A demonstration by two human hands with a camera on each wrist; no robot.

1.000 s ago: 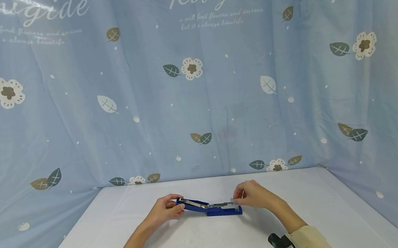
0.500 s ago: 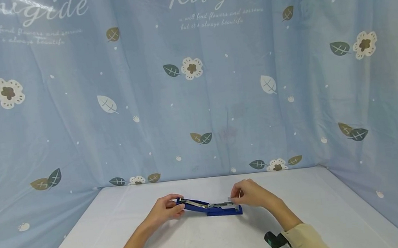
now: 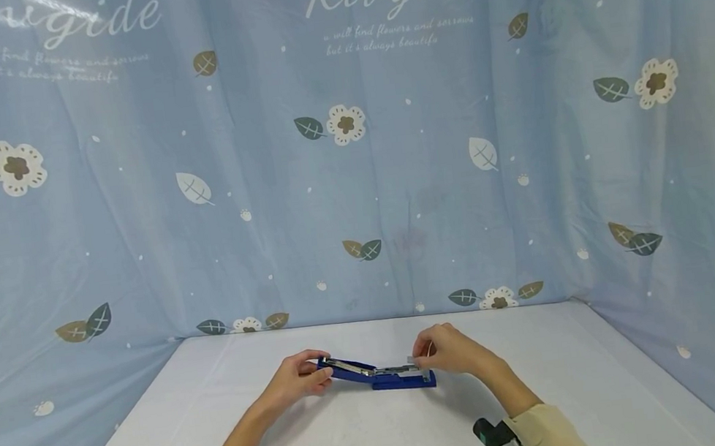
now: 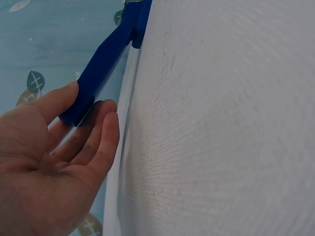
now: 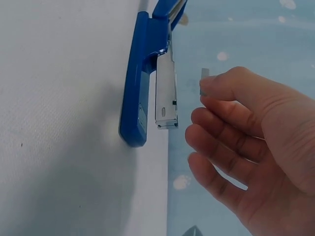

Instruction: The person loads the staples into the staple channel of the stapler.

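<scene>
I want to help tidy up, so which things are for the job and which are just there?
For the job:
blue stapler, opened up, held at one end by the left hand
small grey strip, maybe staples, pinched by the right hand

Just there:
patterned curtain
white table
black wrist cameras

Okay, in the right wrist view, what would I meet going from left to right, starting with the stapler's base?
Stapler's blue base, stapler's metal staple tray, small grey strip, right hand pinching that strip.
</scene>
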